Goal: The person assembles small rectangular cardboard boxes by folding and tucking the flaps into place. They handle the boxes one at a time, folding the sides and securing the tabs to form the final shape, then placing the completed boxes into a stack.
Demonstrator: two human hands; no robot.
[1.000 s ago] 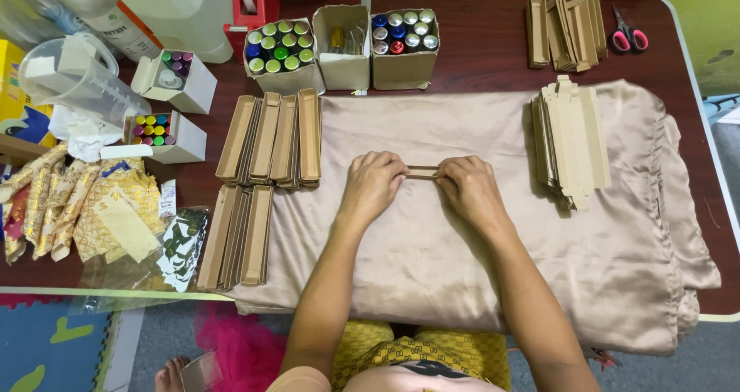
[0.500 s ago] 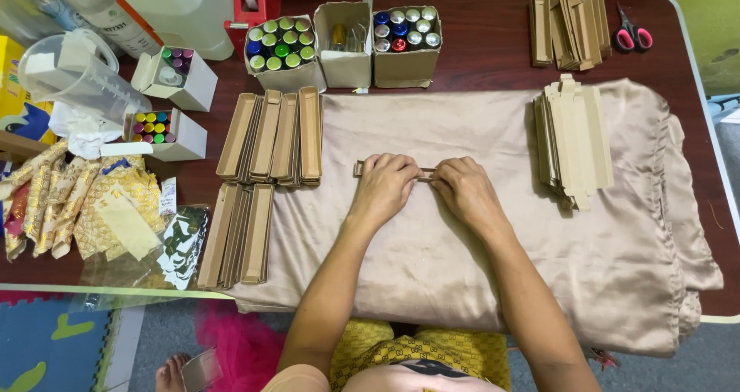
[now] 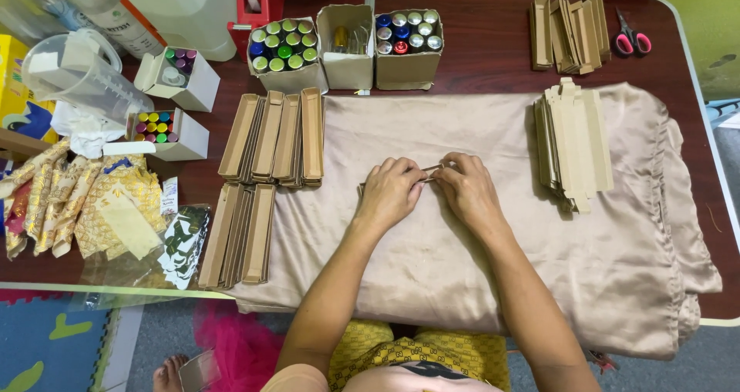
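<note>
Both hands meet at the middle of a beige satin cloth (image 3: 462, 269) spread on the table. My left hand (image 3: 391, 190) and my right hand (image 3: 465, 188) together grip a narrow brown cardboard box piece (image 3: 430, 170); most of it is hidden under the fingers, and its left end peeks out by the left wrist. A stack of flat unfolded cardboard blanks (image 3: 574, 141) lies on the cloth to the right. Two groups of folded long cardboard boxes (image 3: 279, 136) (image 3: 239, 234) lie to the left.
At the back stand small cartons of coloured-cap bottles (image 3: 284, 49) (image 3: 407, 41), an open carton (image 3: 347, 49), more cardboard pieces (image 3: 569, 31) and pink-handled scissors (image 3: 632, 41). On the left are a clear measuring jug (image 3: 77, 76), two small boxes (image 3: 166, 122) and golden patterned pouches (image 3: 77, 203).
The cardboard piece has become more covered by both hands, which have closed in on it; its left end stuck out further half a second ago. The arms stayed in place.
</note>
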